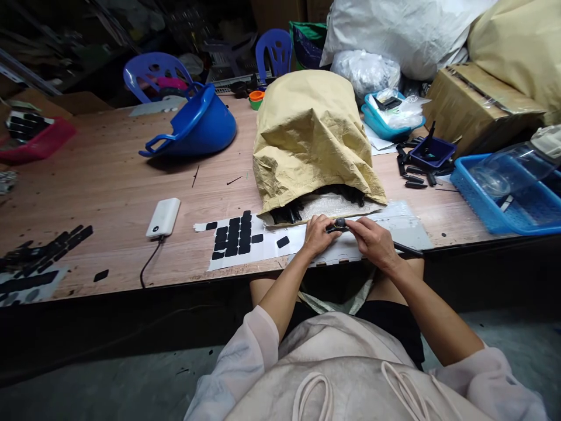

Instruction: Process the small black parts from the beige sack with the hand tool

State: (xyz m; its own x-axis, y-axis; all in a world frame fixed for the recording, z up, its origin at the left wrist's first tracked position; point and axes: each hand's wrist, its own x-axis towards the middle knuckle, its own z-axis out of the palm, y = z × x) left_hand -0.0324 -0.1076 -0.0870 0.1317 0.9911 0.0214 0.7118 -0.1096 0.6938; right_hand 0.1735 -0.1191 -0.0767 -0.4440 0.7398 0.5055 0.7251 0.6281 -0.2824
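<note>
Both my hands meet above a white sheet at the table's front edge. Between their fingertips is a small black part (pixel 340 223). My left hand (pixel 319 235) pinches its left side, and my right hand (pixel 372 240) has its fingers closed on the right side. Left of them, black rounded pads (pixel 234 236) lie in rows on a white backing sheet (pixel 267 248), with one loose pad (pixel 283 241) nearer my left hand. Just behind my hands, a tan sack (pixel 313 134) lies with its mouth towards me, black pieces showing inside.
A white power bank (pixel 163 218) with a cable lies left. Behind it a blue basin (pixel 193 124) is tipped over. On the right stand a blue basket (pixel 486 204), a purple tray (pixel 432 153) among black pieces and a cardboard box (pixel 477 111). A red basin (pixel 39 143) sits far left.
</note>
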